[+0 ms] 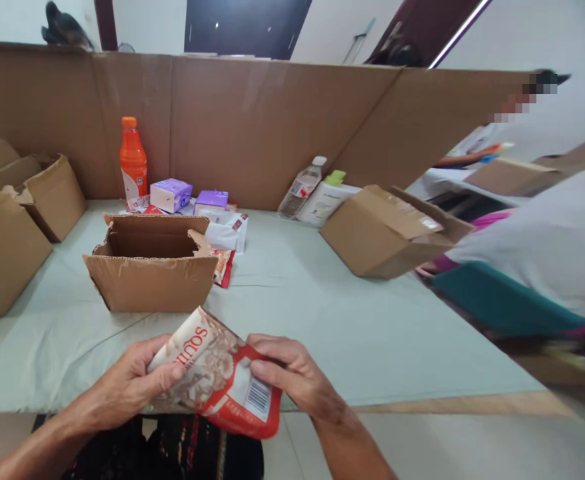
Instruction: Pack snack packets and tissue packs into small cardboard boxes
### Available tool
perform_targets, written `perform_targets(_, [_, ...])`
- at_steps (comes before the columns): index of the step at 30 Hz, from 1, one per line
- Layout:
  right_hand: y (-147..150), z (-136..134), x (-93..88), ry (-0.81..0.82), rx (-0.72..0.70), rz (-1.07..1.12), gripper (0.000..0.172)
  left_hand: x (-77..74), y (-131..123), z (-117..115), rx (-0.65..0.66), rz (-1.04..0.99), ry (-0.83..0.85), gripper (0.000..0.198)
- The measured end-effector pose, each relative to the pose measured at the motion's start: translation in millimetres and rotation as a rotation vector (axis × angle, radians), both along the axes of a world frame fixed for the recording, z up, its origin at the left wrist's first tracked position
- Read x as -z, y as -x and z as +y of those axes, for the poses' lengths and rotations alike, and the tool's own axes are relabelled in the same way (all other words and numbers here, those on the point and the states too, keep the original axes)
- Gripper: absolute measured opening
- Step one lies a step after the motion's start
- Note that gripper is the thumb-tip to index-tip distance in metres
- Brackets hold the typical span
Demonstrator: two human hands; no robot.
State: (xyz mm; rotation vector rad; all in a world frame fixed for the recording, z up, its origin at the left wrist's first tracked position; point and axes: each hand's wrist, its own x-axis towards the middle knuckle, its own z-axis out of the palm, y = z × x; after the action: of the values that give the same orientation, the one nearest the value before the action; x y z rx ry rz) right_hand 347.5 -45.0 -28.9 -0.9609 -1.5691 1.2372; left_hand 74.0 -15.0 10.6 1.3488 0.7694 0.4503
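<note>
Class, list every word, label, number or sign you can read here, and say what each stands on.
"SQUI", remaining letters unclear: on the red-and-white packet.
Too small or blurred to read: the digits by that packet's barcode, and the print on the orange bottle, clear bottle, green-capped white bottle and white pouch.

Red letters [195, 341] reading "SQUI" run along the packet [218, 377]. Its barcode [258, 399] has digits too small to read
</note>
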Motion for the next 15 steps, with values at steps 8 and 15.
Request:
perform_targets(8, [1.2,7.7,12.6,0.087,-0.045,-0.089,0.055,37.3,-2.5,-0.7,-0.197,0.225,-0.326,0.051])
perform_targets(15, [31.8,19.0,-21.1,0.254,-0.134,-0.170,0.034,29.8,-13.8,-1.6,-0.112,0.266,-0.509,0.042])
